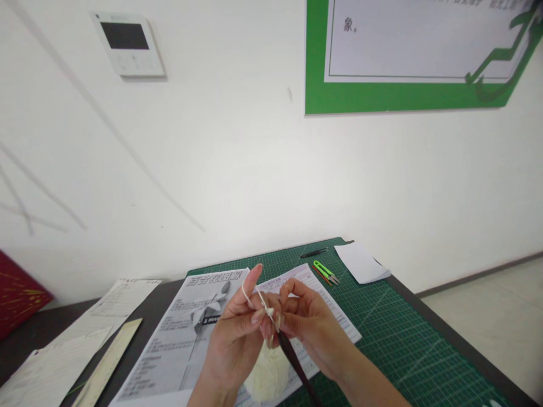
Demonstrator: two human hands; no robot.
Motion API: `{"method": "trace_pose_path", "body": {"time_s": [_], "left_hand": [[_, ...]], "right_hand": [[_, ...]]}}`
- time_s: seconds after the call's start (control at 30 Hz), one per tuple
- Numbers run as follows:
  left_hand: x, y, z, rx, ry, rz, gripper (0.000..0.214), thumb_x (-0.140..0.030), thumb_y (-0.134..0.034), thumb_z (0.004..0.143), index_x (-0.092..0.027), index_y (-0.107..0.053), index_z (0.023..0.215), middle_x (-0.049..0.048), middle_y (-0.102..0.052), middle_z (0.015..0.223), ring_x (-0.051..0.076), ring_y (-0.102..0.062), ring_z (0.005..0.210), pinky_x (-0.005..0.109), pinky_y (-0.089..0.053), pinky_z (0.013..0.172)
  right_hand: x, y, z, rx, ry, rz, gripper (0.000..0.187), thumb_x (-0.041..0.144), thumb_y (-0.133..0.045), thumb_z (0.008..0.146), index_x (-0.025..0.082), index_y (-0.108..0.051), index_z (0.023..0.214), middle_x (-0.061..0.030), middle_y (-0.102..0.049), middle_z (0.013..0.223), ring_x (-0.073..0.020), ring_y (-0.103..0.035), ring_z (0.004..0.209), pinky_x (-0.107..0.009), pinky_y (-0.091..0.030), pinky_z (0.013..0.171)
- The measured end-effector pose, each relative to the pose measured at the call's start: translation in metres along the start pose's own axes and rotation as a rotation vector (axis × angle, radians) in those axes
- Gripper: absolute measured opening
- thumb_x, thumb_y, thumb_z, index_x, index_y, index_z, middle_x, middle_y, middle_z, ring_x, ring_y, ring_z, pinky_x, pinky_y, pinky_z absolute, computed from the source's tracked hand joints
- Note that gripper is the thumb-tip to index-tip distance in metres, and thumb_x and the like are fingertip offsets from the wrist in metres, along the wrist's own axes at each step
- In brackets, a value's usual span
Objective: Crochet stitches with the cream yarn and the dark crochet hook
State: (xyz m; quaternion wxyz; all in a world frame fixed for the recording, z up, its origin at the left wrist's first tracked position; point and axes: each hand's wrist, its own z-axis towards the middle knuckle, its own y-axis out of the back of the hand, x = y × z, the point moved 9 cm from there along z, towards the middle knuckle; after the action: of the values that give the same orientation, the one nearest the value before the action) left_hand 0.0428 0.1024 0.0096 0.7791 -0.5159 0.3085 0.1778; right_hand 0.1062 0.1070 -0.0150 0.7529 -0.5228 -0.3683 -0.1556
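Yarn (263,301) loops over the left hand (232,334), which pinches a white knot (270,311). Right hand (316,322) — close beside — grips a dark tool (294,362) near a yarn ball (268,377).

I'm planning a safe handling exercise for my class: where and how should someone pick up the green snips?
Probably grip the snips by the green handle, straight from above, pinched across its width: they lie flat, metal blades pointing to the near right, a thin red item close along the left.

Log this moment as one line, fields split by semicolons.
left hand: yarn looped on raised finger; right hand: gripping dark-handled tool at yarn; yarn ball: below hands; green snips: on mat
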Motion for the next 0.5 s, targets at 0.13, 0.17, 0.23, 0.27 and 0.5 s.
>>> {"method": "trace_pose_path", "body": {"time_s": [0.13,0.17,0.23,0.27,0.5], "left_hand": [[-0.006,0.003,0.0,-0.076,-0.032,-0.029,0.054,-0.011,-0.069,0.069,-0.035,-0.063,0.116,-0.001,-0.059,0.057,0.015,-0.053,0.061,0.022,-0.043,0.048],[-0.007,0.005,0.0,-0.096,-0.043,-0.028,0.055,-0.011,-0.07,0.068,-0.035,-0.063,0.117,-0.0012,-0.06,0.057,0.014,-0.053,0.061,0.022,-0.044,0.051],[-0.01,0.007,-0.001,-0.134,-0.054,-0.016,0.056,-0.01,-0.07,0.068,-0.035,-0.063,0.118,-0.0015,-0.061,0.057,0.014,-0.055,0.063,0.024,-0.046,0.058],[-0.011,0.009,-0.002,-0.152,-0.059,-0.003,0.056,-0.01,-0.071,0.068,-0.034,-0.063,0.118,-0.0016,-0.061,0.057,0.014,-0.056,0.065,0.025,-0.046,0.062],[-0.015,0.01,-0.003,-0.175,-0.071,0.16,0.066,-0.007,-0.066,0.073,-0.035,-0.051,0.13,-0.0006,-0.064,0.062,0.013,-0.058,0.066,0.021,-0.042,0.061]], "right_hand": [[0.008,0.001,-0.007,-0.096,0.183,-0.263,0.03,0.023,-0.077,0.07,0.022,-0.052,0.087,0.0039,-0.065,0.065,-0.011,-0.058,0.056,-0.023,-0.045,0.056],[0.011,0.0,-0.01,-0.111,0.247,-0.37,0.035,0.021,-0.077,0.07,0.024,-0.053,0.095,0.0043,-0.064,0.066,-0.0115,-0.058,0.058,-0.024,-0.046,0.056],[0.018,-0.007,-0.02,-0.097,0.396,-0.55,0.051,0.015,-0.077,0.067,0.028,-0.052,0.11,0.0034,-0.062,0.072,-0.0129,-0.057,0.06,-0.026,-0.047,0.057],[0.024,-0.01,-0.027,-0.088,0.481,-0.597,0.056,0.014,-0.077,0.066,0.03,-0.052,0.113,0.0028,-0.061,0.074,-0.0135,-0.056,0.061,-0.027,-0.047,0.057],[0.054,0.006,-0.036,-0.179,0.623,-0.504,0.006,0.021,-0.067,0.078,0.023,-0.072,0.076,-0.0005,-0.06,0.064,-0.0121,-0.056,0.051,-0.026,-0.044,0.047]]}}
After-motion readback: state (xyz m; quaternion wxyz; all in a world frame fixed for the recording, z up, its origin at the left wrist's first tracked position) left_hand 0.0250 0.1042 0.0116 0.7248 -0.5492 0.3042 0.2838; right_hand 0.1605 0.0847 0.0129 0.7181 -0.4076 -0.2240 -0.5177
